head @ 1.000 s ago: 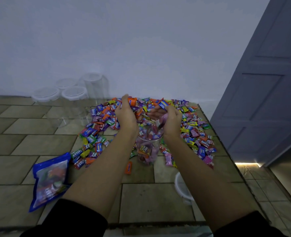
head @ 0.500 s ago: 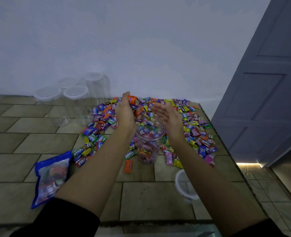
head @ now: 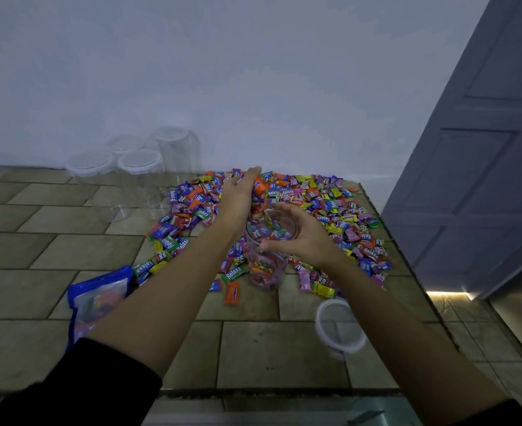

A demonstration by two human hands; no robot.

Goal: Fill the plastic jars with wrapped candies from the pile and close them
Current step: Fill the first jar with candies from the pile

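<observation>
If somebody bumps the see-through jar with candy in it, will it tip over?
Probably not easily. The clear plastic jar is tall and narrow, but the wrapped candies inside likely weigh it down, and the right hand grips its top. Its smooth wall may feel slippery.

multicoloured candies, blue bag, black sleeve
</observation>
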